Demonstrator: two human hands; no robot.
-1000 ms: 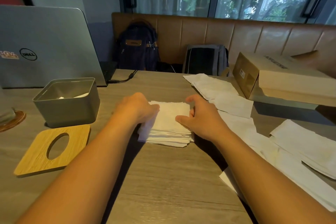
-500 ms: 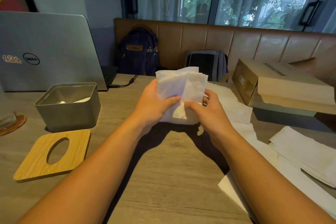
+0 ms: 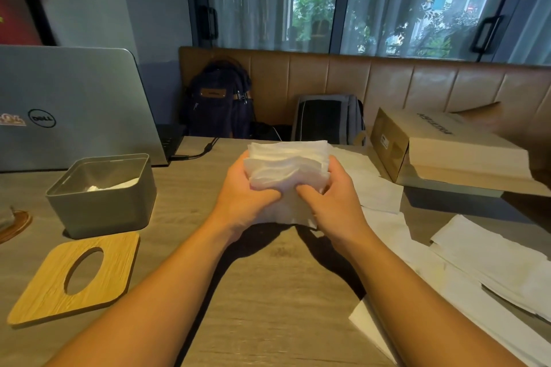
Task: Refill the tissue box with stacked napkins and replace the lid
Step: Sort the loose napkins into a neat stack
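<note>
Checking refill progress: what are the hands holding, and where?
The left hand and right hand grip the napkin stack by its opposite sides.

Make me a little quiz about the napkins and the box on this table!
1. True or false: the wooden lid is sitting on top of the grey tissue box.
2. What do the left hand and right hand hold together? A) a cup B) the napkin stack C) a book
3. Fill in: the tissue box stands on the person's ___ side.

Key: 1 false, the lid lies flat on the table in front of the box; 2 B; 3 left.
</note>
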